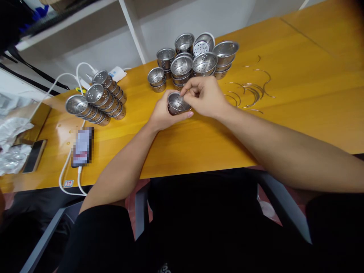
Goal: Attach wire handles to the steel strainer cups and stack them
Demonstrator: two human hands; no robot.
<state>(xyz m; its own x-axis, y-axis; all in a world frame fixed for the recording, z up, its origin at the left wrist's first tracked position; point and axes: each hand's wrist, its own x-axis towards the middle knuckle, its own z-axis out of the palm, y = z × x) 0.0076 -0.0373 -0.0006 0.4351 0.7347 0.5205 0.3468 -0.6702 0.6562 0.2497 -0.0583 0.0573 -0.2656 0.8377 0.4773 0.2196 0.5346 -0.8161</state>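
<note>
My left hand (163, 113) is wrapped round a small metal strainer basket (178, 103) with a perforated wall, its open mouth facing up. At the basket's rim, the fingers of my right hand (200, 94) are pinched together and reach just inside. What they pinch is too small to make out; it may be a thin wire. Several thin curved metal wires (253, 93) lie loose on the table to the right of my right hand. Just beyond both hands stand stacked strainer baskets (182, 67), some with a thin wire across the mouth.
More stacked strainer baskets (98, 96) lean on the left of the yellow wooden table (182, 159). Near them a phone (82, 147) lies plugged into a white cable (63, 170). A second dark phone (34, 155) and clear plastic wrapping (13, 153) are at far left.
</note>
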